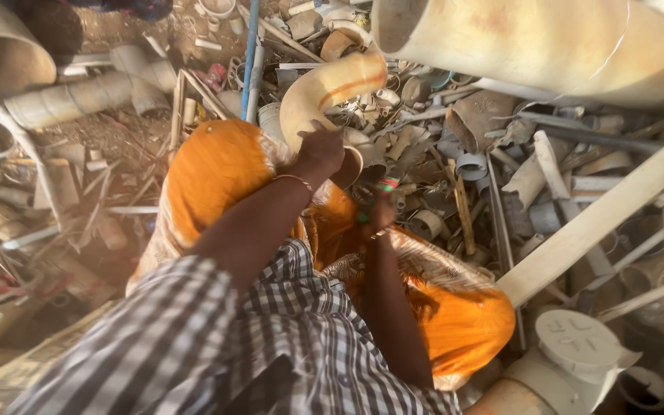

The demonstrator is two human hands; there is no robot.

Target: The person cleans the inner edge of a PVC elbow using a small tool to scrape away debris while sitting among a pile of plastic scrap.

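The left hand [318, 151] gripped a curved cream pipe bend [324, 91] above the orange lap, its open end pointing up-right; the right hand [379, 211] closed on what seemed a small tool [374, 198].

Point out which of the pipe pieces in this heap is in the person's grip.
The curved cream elbow pipe with an orange streak, gripped by the left hand; the other pipes lie loose in the heap.

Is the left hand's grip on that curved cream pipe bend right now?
Yes: the left hand rests on the curved cream pipe bend, fingers gripping its lower end above the orange cloth.
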